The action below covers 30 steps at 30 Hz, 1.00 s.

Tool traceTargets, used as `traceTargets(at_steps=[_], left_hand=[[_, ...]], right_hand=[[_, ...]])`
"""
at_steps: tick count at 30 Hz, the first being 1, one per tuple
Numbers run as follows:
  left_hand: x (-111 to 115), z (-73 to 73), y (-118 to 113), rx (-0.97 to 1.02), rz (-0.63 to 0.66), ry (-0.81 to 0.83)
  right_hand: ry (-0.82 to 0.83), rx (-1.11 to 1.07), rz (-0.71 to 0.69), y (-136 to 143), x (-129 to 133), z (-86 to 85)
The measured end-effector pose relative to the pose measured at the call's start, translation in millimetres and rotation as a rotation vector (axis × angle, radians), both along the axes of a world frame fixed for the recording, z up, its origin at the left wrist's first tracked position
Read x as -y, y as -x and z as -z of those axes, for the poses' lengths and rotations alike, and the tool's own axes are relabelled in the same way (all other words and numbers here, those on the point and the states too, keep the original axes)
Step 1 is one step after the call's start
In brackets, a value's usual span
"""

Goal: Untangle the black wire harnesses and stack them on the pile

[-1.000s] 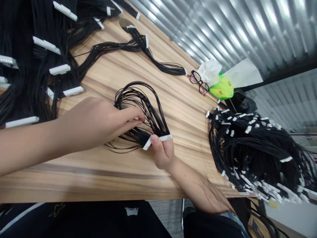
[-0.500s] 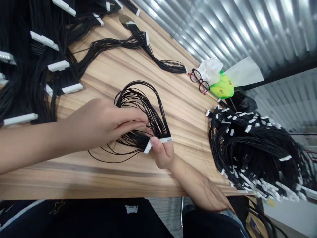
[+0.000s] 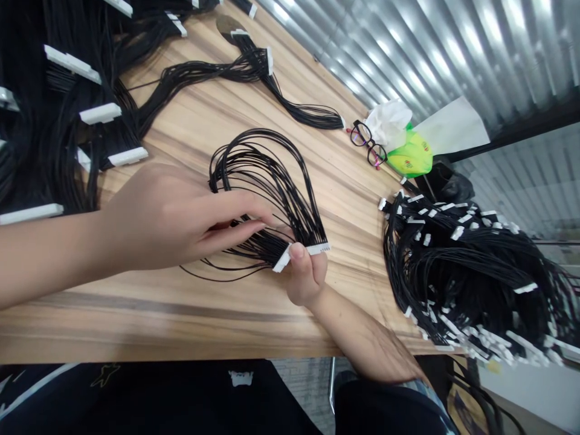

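A looped bundle of thin black cables (image 3: 290, 175) with white connectors (image 3: 281, 258) at its ends lies over the table's middle. My right hand (image 3: 308, 272) is closed on the connector ends, its thumb pressed over them where the two white strips meet. My left hand (image 3: 181, 217) reaches in from the left, with its fingers among the cables inside the loop. Its fingertips are partly hidden by the wires, so whether they pinch any wire is unclear. A few loose wires curve out below my left hand.
Black cables with white connectors (image 3: 100, 113) cover the table's left. Another cable bundle (image 3: 199, 71) stretches across the back. Glasses (image 3: 369, 144), a green bag (image 3: 411, 154) and white paper (image 3: 457, 128) are at the back right. A large cable pile (image 3: 471, 266) sits right.
My right hand and the connector ends have shifted slightly right and up. The cable loop has spread wider, and my left hand's fingers are a little further apart from the connectors.
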<state>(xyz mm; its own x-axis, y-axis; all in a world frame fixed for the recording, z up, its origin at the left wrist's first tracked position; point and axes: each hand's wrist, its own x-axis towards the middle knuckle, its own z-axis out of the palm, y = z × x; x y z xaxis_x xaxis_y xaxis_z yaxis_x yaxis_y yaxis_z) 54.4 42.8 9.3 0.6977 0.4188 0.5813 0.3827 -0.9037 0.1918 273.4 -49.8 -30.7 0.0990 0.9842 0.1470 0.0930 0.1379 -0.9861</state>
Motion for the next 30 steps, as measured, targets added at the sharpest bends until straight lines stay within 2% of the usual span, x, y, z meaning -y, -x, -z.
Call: traceTargets(at_steps=[3, 8, 16, 20, 22, 27, 30], left_hand=[[0.4, -0.5, -1.2, 0.034, 0.021, -0.014], [3.3, -3.4, -4.6, 0.066, 0.065, -0.036], [0.6, 1.0, -4.4, 0.126, 0.123, -0.096], [0.2, 1.6, -4.0, 0.163, 0.167, -0.031], [-0.7, 1.7, -3.0, 0.172, 0.14, 0.015], [-5.3, 1.6, -0.5, 0.125, 0.179, -0.19], [-3.7, 4.4, -0.6, 0.113, 0.152, -0.172]], right_hand=[[-0.024, -0.072, 0.039, 2.2, -1.4, 3.5], [0.008, -0.15, 0.07, 4.4, -5.4, -0.5], [0.005, -0.055, 0.03, 2.7, -3.3, 1.6], [0.007, -0.049, 0.034, 3.5, -3.5, 1.0], [0.008, -0.039, 0.036, 3.6, -3.8, 0.1], [-0.02, -0.05, 0.018, 4.4, -4.8, -3.8], [-0.014, -0.053, 0.025, 6.4, -5.4, -7.7]])
